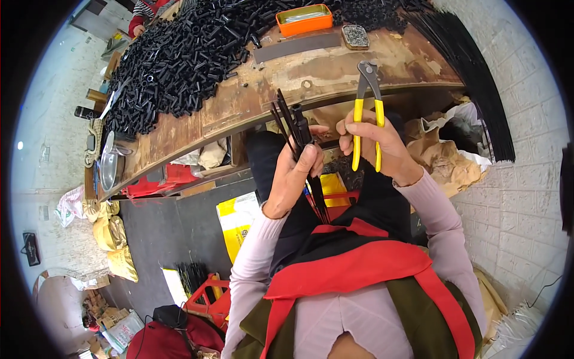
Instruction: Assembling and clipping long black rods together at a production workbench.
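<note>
My left hand (296, 176) is closed around a bundle of thin black rods (286, 116), held upright in front of my lap. A thicker black tubular piece (301, 124) stands among the rods at the top, and their lower ends hang down past my fingers. To its right, my right hand (385, 143) grips a pair of pliers (359, 113) with yellow handles and grey jaws. The jaws point up toward the table, and the handles are slightly spread. The pliers and the rods are apart. My right fingertips are near the bundle but a gap shows between them.
A wooden table (269, 99) bears a large heap of short black tubular parts (173, 72). On it also lie an orange tin (305, 25), a flat grey strip (297, 48) and a small tin (356, 37). Long black rods (478, 78) hang over its right end.
</note>
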A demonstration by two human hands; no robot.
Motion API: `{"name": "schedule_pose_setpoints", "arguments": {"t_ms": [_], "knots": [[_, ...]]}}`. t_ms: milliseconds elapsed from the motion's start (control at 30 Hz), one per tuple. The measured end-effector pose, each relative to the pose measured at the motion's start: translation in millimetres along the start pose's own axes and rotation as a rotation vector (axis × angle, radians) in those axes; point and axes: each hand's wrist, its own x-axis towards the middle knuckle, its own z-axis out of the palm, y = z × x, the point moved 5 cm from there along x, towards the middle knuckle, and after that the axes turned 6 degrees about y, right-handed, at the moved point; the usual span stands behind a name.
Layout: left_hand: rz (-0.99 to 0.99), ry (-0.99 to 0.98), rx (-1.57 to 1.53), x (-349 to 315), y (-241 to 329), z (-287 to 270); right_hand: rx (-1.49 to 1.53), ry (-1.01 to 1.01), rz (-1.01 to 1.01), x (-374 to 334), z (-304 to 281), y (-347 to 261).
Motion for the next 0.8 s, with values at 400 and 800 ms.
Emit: {"name": "schedule_pose_setpoints", "arguments": {"t_ms": [400, 800], "knots": [[0.052, -0.081, 0.016, -10, 4, 5, -0.375, 0.027, -0.309, -30, 33, 2], [0.025, -0.049, 0.065, -15, 5, 5, -0.718, 0.109, -0.523, -29, 37, 8]]}}
